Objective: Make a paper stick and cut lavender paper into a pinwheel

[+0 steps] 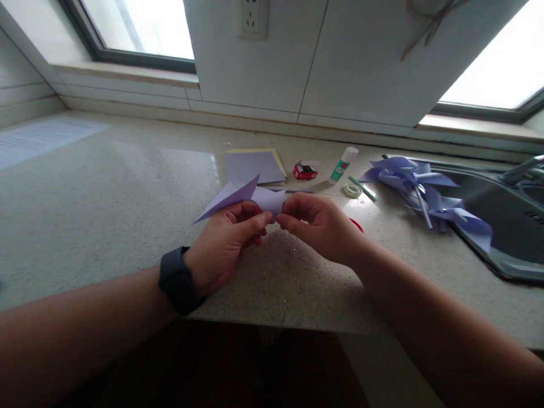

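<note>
Folding underway near the bench front edge: left hand (225, 241) and right hand (317, 224) both pinch the lilac paper (246, 195), apparently creasing; next, press the fold flat.

Home kitchen, in use as a craft spot. Speckled stone countertop (106, 209) runs wall to wall. Steel sink (505, 226) set into it at the right end, tap (521, 169) above the basin. Windows (140, 25) behind the countertop on both sides; wall socket (253, 18) on the panel between them.
</note>
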The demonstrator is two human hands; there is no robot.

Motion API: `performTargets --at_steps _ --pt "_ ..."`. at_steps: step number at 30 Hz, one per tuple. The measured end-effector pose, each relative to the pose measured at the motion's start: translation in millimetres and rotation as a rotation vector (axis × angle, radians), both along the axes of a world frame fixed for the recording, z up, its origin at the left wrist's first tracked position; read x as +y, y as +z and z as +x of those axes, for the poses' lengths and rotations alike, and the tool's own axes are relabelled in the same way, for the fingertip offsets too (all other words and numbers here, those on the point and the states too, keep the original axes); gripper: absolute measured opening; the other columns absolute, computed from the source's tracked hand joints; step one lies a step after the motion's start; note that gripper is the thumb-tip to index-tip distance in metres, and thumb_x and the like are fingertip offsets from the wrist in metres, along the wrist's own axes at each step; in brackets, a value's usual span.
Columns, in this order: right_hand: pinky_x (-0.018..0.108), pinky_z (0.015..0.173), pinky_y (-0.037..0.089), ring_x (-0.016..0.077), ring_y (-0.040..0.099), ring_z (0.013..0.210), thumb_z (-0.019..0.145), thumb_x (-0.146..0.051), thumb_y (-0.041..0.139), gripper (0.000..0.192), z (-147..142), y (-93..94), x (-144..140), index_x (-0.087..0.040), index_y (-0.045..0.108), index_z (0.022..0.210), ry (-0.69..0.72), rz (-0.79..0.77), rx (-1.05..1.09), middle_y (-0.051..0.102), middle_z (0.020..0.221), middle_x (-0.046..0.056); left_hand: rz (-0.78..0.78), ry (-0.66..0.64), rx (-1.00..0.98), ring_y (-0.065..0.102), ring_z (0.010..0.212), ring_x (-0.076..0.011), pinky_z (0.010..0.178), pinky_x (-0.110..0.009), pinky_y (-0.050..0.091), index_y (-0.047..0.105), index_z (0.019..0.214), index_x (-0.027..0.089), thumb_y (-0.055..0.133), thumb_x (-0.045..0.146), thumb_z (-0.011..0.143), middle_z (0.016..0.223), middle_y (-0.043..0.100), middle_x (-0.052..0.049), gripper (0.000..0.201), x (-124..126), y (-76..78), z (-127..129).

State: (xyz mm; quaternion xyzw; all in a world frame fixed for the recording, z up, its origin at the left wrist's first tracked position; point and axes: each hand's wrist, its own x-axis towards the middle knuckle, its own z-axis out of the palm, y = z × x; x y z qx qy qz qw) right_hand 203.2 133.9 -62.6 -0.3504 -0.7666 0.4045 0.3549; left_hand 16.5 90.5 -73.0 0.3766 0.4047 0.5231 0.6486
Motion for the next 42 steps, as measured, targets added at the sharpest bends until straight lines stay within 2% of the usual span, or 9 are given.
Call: performTargets --at_steps 12,20,24,27,29,33,38,42 --pt "0.026 0.057 0.039 0.0120 0.049 0.064 0.090 -0.034 0.067 0.019 3.2 0.2 0.4 -0.018 0.062 0.082 0.015 0.028 -0.041 0.057 0.071 -0.002 -0.010 -0.054 0.070 0.050 0.060 -0.0060 0.057 -0.019 0.039 0.070 0.079 0.014 0.084 0.033 0.077 0.070 0.062 0.002 0.024 -1.8 2.7 -1.8" --pt "0.027 0.056 0.039 0.0122 0.049 0.063 0.089 -0.038 0.068 0.021 1.6 1.5 -1.2 -0.018 0.062 0.082 0.004 0.002 -0.052 0.057 0.071 -0.002 -0.002 -0.027 0.089 0.051 0.057 -0.0067 0.055 -0.019 0.037 0.070 0.074 0.014 0.084 0.033 0.075 0.066 0.061 0.002 0.023 -1.2 1.8 -1.9" --pt "0.029 0.058 0.041 0.0137 0.052 0.064 0.091 -0.039 0.065 0.021 14.3 9.8 2.9 -0.019 0.064 0.085 -0.088 0.069 -0.079 0.060 0.072 0.000 0.011 -0.030 0.083 0.052 0.058 -0.0059 0.055 -0.019 0.039 0.073 0.076 0.014 0.081 0.031 0.078 0.075 0.068 -0.001 0.019 -0.9 1.3 -2.7" --pt "0.033 0.061 0.042 0.0161 0.054 0.065 0.091 -0.038 0.064 0.017 38.7 18.4 8.1 -0.021 0.066 0.087 -0.289 0.246 -0.299 0.064 0.074 0.003 0.005 -0.018 0.071 0.050 0.057 -0.0059 0.053 -0.019 0.039 0.072 0.075 0.013 0.082 0.028 0.077 0.076 0.069 -0.002 0.018 -1.4 2.4 -1.9" --pt "0.035 0.060 0.043 0.0179 0.057 0.064 0.090 -0.040 0.064 0.019 57.5 22.0 10.6 -0.021 0.068 0.087 -0.399 0.274 -0.527 0.067 0.074 0.005 -0.005 -0.002 0.056 0.050 0.057 -0.0059 0.053 -0.019 0.039 0.071 0.074 0.013 0.082 0.027 0.075 0.074 0.069 -0.002 0.018 -1.9 3.2 -1.0" --pt "0.037 0.061 0.045 0.0221 0.063 0.068 0.085 -0.038 0.066 0.019 84.6 20.8 9.6 -0.020 0.072 0.089 -0.382 0.176 -0.853 0.072 0.080 0.009 -0.009 0.002 0.043 0.049 0.058 -0.0060 0.053 -0.018 0.038 0.071 0.073 0.012 0.084 0.027 0.073 0.073 0.068 -0.002 0.019 -2.1 3.7 0.0" --pt "0.037 0.063 0.047 0.0234 0.065 0.072 0.088 -0.043 0.063 0.026 97.0 16.1 0.8 -0.020 0.072 0.096 -0.386 0.173 -0.910 0.073 0.085 0.011 -0.001 -0.010 0.047 0.048 0.056 -0.0059 0.053 -0.019 0.037 0.071 0.072 0.013 0.083 0.027 0.075 0.072 0.068 -0.002 0.018 -1.8 4.0 0.4" --pt "0.035 0.058 0.042 0.0209 0.060 0.065 0.087 -0.048 0.065 0.027 99.4 14.6 -6.8 -0.022 0.071 0.082 -0.397 0.257 -0.928 0.070 0.080 0.010 -0.003 -0.009 0.057 0.048 0.055 -0.0062 0.052 -0.021 0.036 0.071 0.071 0.014 0.083 0.026 0.075 0.070 0.068 -0.002 0.017 -2.2 3.6 0.4"
